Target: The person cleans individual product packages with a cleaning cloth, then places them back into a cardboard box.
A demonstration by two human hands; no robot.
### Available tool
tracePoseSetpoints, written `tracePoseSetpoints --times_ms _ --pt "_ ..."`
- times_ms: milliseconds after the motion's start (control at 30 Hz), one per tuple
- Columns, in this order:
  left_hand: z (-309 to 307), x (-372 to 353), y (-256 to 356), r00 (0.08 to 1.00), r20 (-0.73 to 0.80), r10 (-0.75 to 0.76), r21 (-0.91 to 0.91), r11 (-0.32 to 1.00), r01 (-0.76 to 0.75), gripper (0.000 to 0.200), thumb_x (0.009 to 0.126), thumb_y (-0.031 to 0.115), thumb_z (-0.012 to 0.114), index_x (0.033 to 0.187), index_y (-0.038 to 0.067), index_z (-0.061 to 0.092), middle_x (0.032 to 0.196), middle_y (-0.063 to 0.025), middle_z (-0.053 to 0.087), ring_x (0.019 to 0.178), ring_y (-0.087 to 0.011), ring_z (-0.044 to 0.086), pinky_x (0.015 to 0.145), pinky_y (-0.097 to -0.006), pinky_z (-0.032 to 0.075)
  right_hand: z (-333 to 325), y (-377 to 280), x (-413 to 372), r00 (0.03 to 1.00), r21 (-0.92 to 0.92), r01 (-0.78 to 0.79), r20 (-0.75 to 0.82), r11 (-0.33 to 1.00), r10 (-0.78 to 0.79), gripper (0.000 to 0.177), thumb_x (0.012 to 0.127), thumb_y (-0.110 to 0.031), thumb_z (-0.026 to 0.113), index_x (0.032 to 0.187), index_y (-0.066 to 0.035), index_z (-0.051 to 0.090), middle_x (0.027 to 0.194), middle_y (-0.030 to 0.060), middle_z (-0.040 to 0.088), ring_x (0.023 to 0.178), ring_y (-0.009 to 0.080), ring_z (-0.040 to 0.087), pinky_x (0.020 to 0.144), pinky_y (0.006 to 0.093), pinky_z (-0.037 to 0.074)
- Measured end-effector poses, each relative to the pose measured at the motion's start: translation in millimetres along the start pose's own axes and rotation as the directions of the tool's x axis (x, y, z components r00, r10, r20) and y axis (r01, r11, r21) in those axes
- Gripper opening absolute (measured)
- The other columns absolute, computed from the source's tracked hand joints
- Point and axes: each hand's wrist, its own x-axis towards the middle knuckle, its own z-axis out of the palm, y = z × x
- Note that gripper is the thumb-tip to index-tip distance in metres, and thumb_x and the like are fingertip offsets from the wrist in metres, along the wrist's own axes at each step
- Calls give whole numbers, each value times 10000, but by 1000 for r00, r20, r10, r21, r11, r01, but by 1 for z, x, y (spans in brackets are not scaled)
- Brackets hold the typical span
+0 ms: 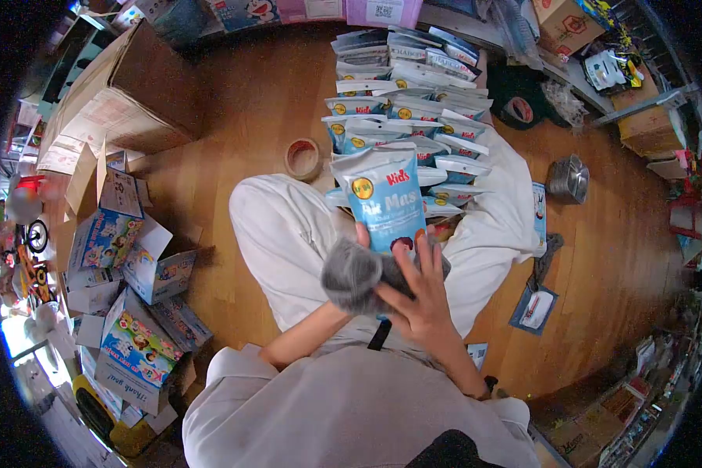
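Observation:
A light-blue and white "Kids" mask packet (384, 195) stands tilted up in front of my lap. Its lower part is covered by a bundled grey cloth (351, 273), which looks blurred. My left hand (363, 234) grips the packet at its left edge; only a fingertip shows, the rest being behind the cloth. Over the cloth and the packet's lower right, my right hand (420, 292) has its fingers spread, with the thumb pressing the cloth. Beyond my hands, rows of similar mask packets (417, 109) stand close together between my legs.
A roll of brown tape (302, 158) lies by my left knee. Opened printed cartons (140, 335) pile up at left, below a large cardboard box (125, 97). On the right floor are a roll of clear tape (568, 179) and a blue-edged packet (533, 309). Shelves line the right side.

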Motion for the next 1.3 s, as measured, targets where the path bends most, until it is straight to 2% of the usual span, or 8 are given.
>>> tracePoseSetpoints --times_ms 333,400,500,567,667,1000,1167,1300 --pt "14 -23 -6 927 -202 316 481 856 -187 705 953 589 288 1450 90 247 1462 -90 328 1303 -249 385 1096 -410 301 5 -11 35 990 70 -143 21 987 142 510 829 -205 563 1337 -185 519 1539 177 162 1395 479 77 1094 613 79" --pt "-11 -1 23 944 305 129 -284 958 -39 766 919 637 323 1455 97 234 1455 -92 340 1315 -246 362 1104 -411 288 16 -28 1 982 50 -173 91 984 168 494 845 -233 546 1337 -185 518 1537 185 158 1387 501 67 1081 637 71" --pt "18 -11 14 977 -190 96 276 960 -41 756 920 626 343 1459 107 231 1457 -77 342 1327 -218 343 1119 -385 256 17 -32 -10 974 -22 -222 30 975 223 492 864 -231 518 1350 -152 500 1537 197 143 1378 525 53 1063 665 60" --pt "9 -10 -13 997 2 81 86 993 -81 700 952 565 345 1460 97 229 1463 -64 335 1323 -183 351 1109 -356 270 15 -18 6 959 -103 -254 -158 962 236 502 864 -209 512 1359 -132 486 1539 197 136 1381 520 49 1065 659 61" --pt "65 -20 -27 884 -454 116 269 963 12 551 999 436 284 1445 113 282 1391 -82 428 1275 -220 421 1065 -371 329 -13 2 53 945 21 -251 -210 968 249 523 885 -218 496 1402 -181 430 1544 174 134 1380 513 61 1074 645 78" --pt "2 -8 23 984 177 -20 -418 904 94 708 917 610 388 1328 35 430 1287 -134 521 1153 -264 533 986 -391 439 25 -33 -17 982 -62 -187 12 980 189 655 771 -171 577 1407 -213 425 1540 146 170 1364 532 89 1087 638 102" --pt "27 -30 -28 887 -436 152 362 932 19 516 1006 399 359 1407 77 313 1373 -91 425 1246 -196 446 1043 -351 362 -5 -6 43 961 -52 -213 -194 976 199 668 755 -53 443 1418 -112 391 1539 179 153 1381 509 64 1109 591 78" --pt "33 -40 -25 921 -370 119 309 951 1 564 1002 408 345 1452 88 233 1428 -98 370 1296 -223 391 1077 -378 328 -12 0 75 965 -48 -215 -162 975 205 663 770 -62 432 1429 -103 371 1540 186 144 1399 463 79 1112 577 81"
